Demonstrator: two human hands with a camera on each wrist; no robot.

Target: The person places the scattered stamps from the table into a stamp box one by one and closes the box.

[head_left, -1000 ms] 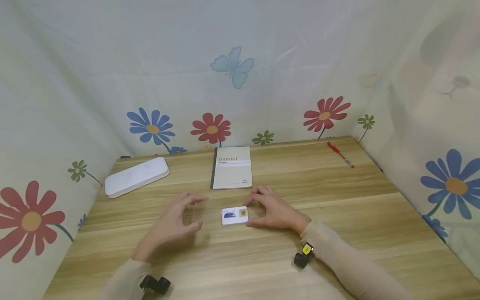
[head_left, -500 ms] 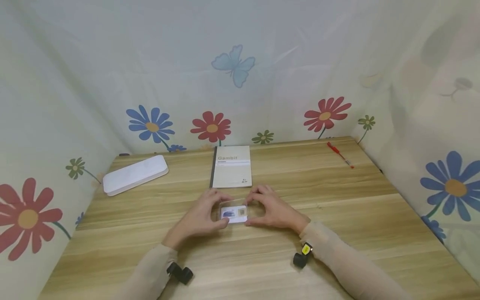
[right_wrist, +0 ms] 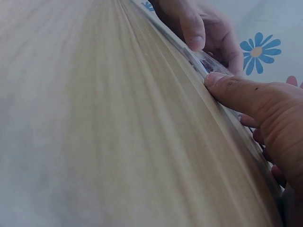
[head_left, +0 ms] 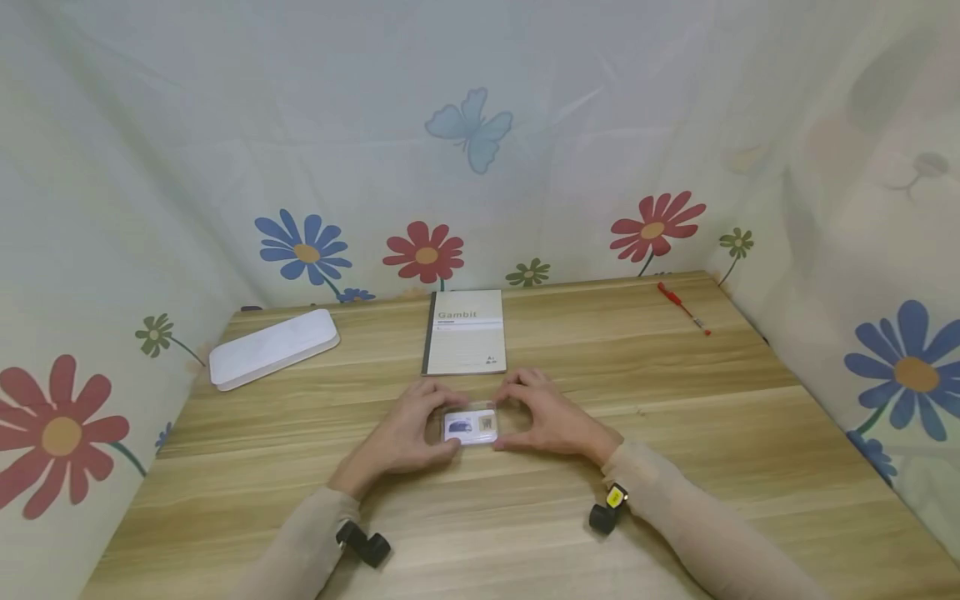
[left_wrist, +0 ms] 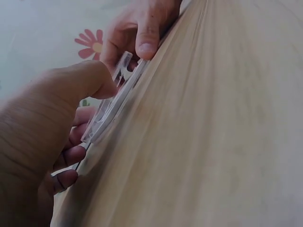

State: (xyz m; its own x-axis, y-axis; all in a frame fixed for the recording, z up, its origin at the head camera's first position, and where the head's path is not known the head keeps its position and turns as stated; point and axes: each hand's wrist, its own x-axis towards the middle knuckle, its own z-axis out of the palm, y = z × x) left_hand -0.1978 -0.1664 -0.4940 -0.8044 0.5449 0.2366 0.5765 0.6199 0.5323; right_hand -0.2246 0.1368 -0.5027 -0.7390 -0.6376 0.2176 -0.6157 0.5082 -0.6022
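Observation:
A small white card-like piece (head_left: 472, 427) with a blue picture and a gold square lies on the wooden table in the head view. My right hand (head_left: 555, 423) holds its right end between thumb and fingers. From the left, my left hand (head_left: 401, 429) pinches a clear plastic cover (left_wrist: 124, 64) over the card. The left wrist view shows the cover tilted, one end raised from the white piece and the other close against it. In the right wrist view my right thumb (right_wrist: 236, 92) presses at the near edge of the white piece.
Just behind the hands lies a notebook (head_left: 467, 346) marked "Gambit". At the back left is a white oblong case (head_left: 273, 348), and a red pen (head_left: 682, 308) lies at the back right. Flower-printed curtains (head_left: 570, 167) enclose the table (head_left: 600, 350) on three sides.
My left hand has moved right with the clear cover, bringing it from beside the white card to over it. My right hand has stayed at the card's right end.

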